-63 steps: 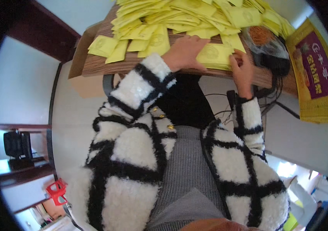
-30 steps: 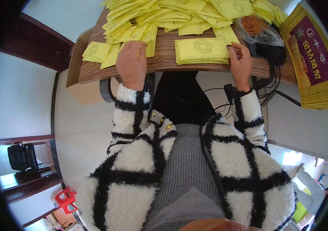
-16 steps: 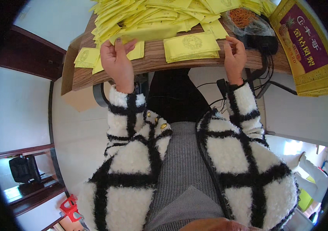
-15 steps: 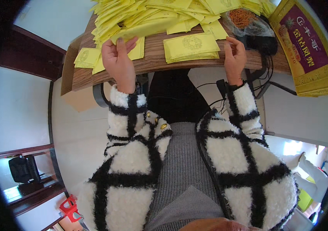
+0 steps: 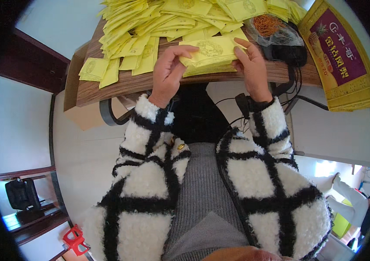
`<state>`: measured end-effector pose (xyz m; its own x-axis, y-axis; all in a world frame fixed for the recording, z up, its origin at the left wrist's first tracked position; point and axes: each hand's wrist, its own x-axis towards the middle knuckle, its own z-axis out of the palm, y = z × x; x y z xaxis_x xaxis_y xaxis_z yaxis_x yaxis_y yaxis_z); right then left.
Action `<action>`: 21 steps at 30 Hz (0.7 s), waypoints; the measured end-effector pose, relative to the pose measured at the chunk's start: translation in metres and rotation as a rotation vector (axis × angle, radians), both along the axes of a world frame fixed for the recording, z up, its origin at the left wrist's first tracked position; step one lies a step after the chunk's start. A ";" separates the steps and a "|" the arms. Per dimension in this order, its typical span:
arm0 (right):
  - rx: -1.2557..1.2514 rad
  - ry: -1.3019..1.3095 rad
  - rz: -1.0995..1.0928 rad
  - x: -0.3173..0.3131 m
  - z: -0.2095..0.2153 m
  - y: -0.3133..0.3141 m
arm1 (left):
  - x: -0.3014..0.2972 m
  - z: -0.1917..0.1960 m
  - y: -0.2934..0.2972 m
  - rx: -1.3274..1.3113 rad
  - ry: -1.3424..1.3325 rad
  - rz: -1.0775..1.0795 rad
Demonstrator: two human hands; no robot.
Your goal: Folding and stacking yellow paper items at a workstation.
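A wooden table (image 5: pixel 106 87) stands against a pale wall, its top largely covered by a loose heap of yellow paper envelopes (image 5: pixel 159 21). To the right stands a yellow and purple printed box (image 5: pixel 345 61). Beside it lies a clear plastic bag of orange rubber bands (image 5: pixel 268 27), resting near a black cable bundle (image 5: pixel 290 54). At the table's near edge, a neat stack of yellow envelopes (image 5: pixel 211 54) is held between both hands. The left hand (image 5: pixel 169 71) pinches the stack's left end, fingers curled over the top. The right hand (image 5: pixel 250 67) grips the right end, thumb on top.
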<state>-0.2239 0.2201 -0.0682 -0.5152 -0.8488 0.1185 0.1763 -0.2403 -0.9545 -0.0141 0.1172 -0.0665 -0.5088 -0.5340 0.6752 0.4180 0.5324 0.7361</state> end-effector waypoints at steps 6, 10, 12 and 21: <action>-0.018 0.393 -0.134 -0.027 -0.035 -0.018 | -0.004 -0.014 -0.012 0.004 -0.272 0.155; -0.018 0.646 -0.204 -0.037 -0.062 -0.022 | -0.005 -0.017 -0.017 -0.179 -0.447 0.308; 0.108 0.702 -0.200 -0.029 -0.045 -0.014 | 0.000 -0.013 -0.018 -0.233 -0.487 0.365; 0.195 0.890 -0.326 -0.039 -0.036 -0.010 | 0.006 -0.009 -0.011 -0.431 -0.550 0.499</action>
